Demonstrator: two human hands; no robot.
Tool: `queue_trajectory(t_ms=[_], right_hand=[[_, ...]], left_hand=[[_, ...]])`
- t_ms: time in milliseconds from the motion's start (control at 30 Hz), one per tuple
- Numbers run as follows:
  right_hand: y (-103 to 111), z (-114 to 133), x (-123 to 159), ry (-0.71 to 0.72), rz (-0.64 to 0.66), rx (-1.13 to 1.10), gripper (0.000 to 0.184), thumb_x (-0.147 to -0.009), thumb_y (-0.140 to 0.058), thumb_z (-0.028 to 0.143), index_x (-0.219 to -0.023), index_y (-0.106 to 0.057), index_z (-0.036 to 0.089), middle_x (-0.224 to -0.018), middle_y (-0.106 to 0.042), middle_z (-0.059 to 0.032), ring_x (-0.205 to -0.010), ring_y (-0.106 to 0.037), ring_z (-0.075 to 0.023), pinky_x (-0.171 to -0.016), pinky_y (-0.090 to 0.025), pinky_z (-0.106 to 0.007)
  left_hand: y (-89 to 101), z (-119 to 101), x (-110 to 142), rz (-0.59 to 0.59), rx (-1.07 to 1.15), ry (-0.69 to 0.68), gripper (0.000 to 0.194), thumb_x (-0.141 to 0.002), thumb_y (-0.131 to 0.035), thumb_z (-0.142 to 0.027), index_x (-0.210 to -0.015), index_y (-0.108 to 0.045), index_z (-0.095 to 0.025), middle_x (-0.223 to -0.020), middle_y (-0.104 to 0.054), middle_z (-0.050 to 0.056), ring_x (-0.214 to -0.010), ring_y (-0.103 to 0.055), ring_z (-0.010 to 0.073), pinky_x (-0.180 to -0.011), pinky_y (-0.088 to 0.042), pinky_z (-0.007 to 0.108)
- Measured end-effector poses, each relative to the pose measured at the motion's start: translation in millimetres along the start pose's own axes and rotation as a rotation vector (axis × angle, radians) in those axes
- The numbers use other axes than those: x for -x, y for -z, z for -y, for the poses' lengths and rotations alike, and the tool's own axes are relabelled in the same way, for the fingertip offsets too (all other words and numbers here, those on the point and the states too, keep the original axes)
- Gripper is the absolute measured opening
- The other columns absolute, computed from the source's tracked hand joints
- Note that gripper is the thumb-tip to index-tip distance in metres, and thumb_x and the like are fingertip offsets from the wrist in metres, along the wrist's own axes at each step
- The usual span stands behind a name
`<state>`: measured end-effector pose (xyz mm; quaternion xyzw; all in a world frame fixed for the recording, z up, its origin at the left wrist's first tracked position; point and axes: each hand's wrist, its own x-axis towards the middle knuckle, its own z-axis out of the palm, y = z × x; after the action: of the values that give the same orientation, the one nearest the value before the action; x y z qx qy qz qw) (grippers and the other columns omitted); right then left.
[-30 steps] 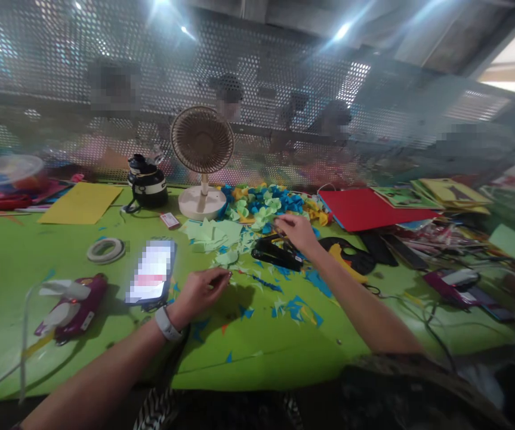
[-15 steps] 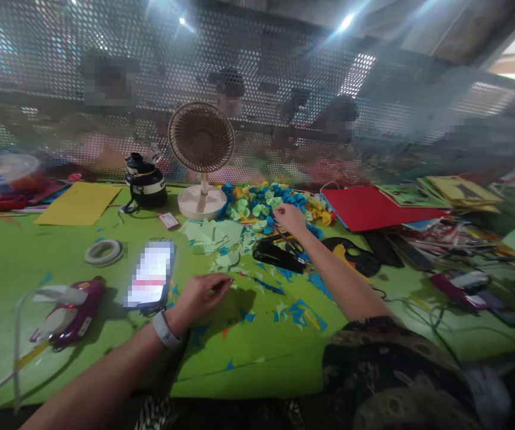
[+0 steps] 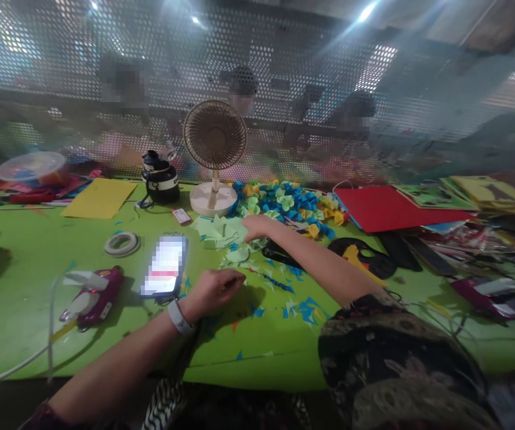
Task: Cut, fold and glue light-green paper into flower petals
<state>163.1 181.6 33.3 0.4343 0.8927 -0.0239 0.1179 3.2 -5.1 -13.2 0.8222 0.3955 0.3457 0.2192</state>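
My left hand (image 3: 215, 291), with a pale band on its wrist, hovers over the green tabletop with fingers curled and tips drawn together. Whatever may be in them is too small to make out. My right hand (image 3: 256, 227) reaches down to the right edge of a heap of light green paper pieces (image 3: 216, 232); its fingertips are mostly hidden. Just behind it spreads a pile of blue, green and yellow folded paper flowers (image 3: 286, 203). A black stapler-like tool (image 3: 277, 253) lies partly under my right forearm.
Near my left hand are a lit phone (image 3: 165, 266), a tape roll (image 3: 122, 243) and a purple power strip (image 3: 93, 298). A fan (image 3: 215, 134) and black bottle (image 3: 161, 182) stand behind. Red paper (image 3: 404, 209) lies at right. Paper scraps (image 3: 306, 310) litter the front.
My right hand has moved left and nearer, from the paper flowers to the light green paper pieces. My left hand keeps its curled pose. The whole view has shifted slightly.
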Motion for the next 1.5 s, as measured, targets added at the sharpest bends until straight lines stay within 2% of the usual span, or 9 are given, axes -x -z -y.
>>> queue_trajectory(t_ms=[233,433,600,700,767,967,1133,1300,1500], right_hand=[[-6.3,8.4,-6.7,-0.087,-0.065,0.012,0.026,-0.068,-0.065,0.015,-0.093,-0.074,0.015,-0.100,-0.072,-0.0173,-0.096,-0.066,-0.0320,-0.079,-0.049,-0.036],[11.5,-1.5,6.7,-0.142,-0.167,-0.007,0.020,-0.083,-0.053,0.014,-0.084,-0.073,0.014,-0.094,-0.073,-0.0150,-0.091,-0.068,-0.0269,-0.076,-0.049,-0.030],[27.0,5.0,56.0,-0.136,-0.336,-0.018,0.029,-0.092,-0.043,0.020,-0.094,-0.072,0.017,-0.104,-0.071,-0.0127,-0.098,-0.065,-0.0264,-0.081,-0.048,-0.033],[9.3,32.1,99.6,0.084,-0.514,-0.010,0.028,-0.092,-0.045,0.019,-0.103,-0.071,0.018,-0.113,-0.069,-0.0108,-0.104,-0.062,-0.0243,-0.091,-0.046,-0.036],[-11.6,53.1,124.6,0.188,-0.632,0.029,0.028,-0.089,-0.047,0.015,-0.104,-0.071,0.017,-0.116,-0.068,-0.0141,-0.105,-0.062,-0.0260,-0.095,-0.044,-0.042],[-52.2,75.4,150.6,0.366,-0.754,-0.234,0.024,-0.088,-0.052,0.016,-0.104,-0.071,0.021,-0.130,-0.060,-0.0134,-0.120,-0.054,-0.0256,-0.102,-0.042,-0.048],[-55.5,74.3,148.9,0.120,-0.820,-0.794,0.010,-0.086,-0.062,0.030,-0.085,-0.071,0.025,-0.127,-0.061,-0.0088,-0.117,-0.056,-0.0235,-0.099,-0.045,-0.043],[-57.3,84.5,152.7,0.033,-0.782,-1.023,0.017,-0.085,-0.061,0.032,-0.072,-0.062,0.022,-0.112,-0.068,-0.0080,-0.106,-0.062,-0.0208,-0.095,-0.047,-0.037],[-56.0,86.3,155.1,0.046,-0.752,-1.081,0.019,-0.086,-0.059,0.032,-0.071,-0.060,0.022,-0.110,-0.069,-0.0088,-0.103,-0.063,-0.0212,-0.093,-0.047,-0.037]], left_hand=[[-0.6,-0.1,0.0,-0.014,0.179,0.056,0.019,-0.084,-0.056,-0.028,-0.092,-0.073,-0.023,-0.086,-0.075,0.005,-0.074,-0.068,0.0167,-0.072,-0.051,0.025],[0.3,-3.5,-2.3,-0.033,0.340,0.170,0.024,-0.083,-0.059,-0.039,-0.084,-0.073,-0.020,-0.079,-0.074,0.005,-0.070,-0.066,0.0165,-0.070,-0.052,0.026],[4.4,-4.6,-10.9,-0.071,0.914,0.514,0.044,-0.081,-0.060,-0.055,-0.095,-0.068,-0.014,-0.090,-0.074,0.010,-0.086,-0.069,0.0217,-0.079,-0.054,0.034],[8.5,-4.7,-16.7,-0.103,1.313,0.667,0.056,-0.083,-0.052,-0.063,-0.105,-0.065,-0.013,-0.109,-0.070,0.014,-0.102,-0.066,0.0245,-0.090,-0.052,0.039],[8.8,-5.3,-18.4,-0.117,1.408,0.695,0.048,-0.083,-0.057,-0.057,-0.102,-0.065,-0.014,-0.110,-0.070,0.013,-0.100,-0.066,0.0226,-0.090,-0.052,0.037],[-0.8,-9.9,-13.6,-0.145,1.395,0.736,0.020,-0.079,-0.069,-0.026,-0.095,-0.068,-0.013,-0.100,-0.072,0.008,-0.088,-0.067,0.0170,-0.083,-0.056,0.031],[-3.2,-11.0,-11.2,-0.064,1.465,0.701,0.027,-0.082,-0.067,-0.027,-0.106,-0.067,-0.015,-0.117,-0.068,0.010,-0.097,-0.067,0.0192,-0.094,-0.051,0.038],[-2.8,-11.9,-8.2,-0.020,1.522,0.649,0.047,-0.079,-0.065,-0.052,-0.109,-0.067,-0.015,-0.116,-0.068,0.013,-0.101,-0.066,0.0246,-0.096,-0.050,0.043],[-6.0,-16.6,-3.8,-0.023,1.320,0.558,0.049,-0.069,-0.080,-0.026,-0.115,-0.065,-0.018,-0.113,-0.069,0.008,-0.105,-0.064,0.0210,-0.101,-0.046,0.039]])
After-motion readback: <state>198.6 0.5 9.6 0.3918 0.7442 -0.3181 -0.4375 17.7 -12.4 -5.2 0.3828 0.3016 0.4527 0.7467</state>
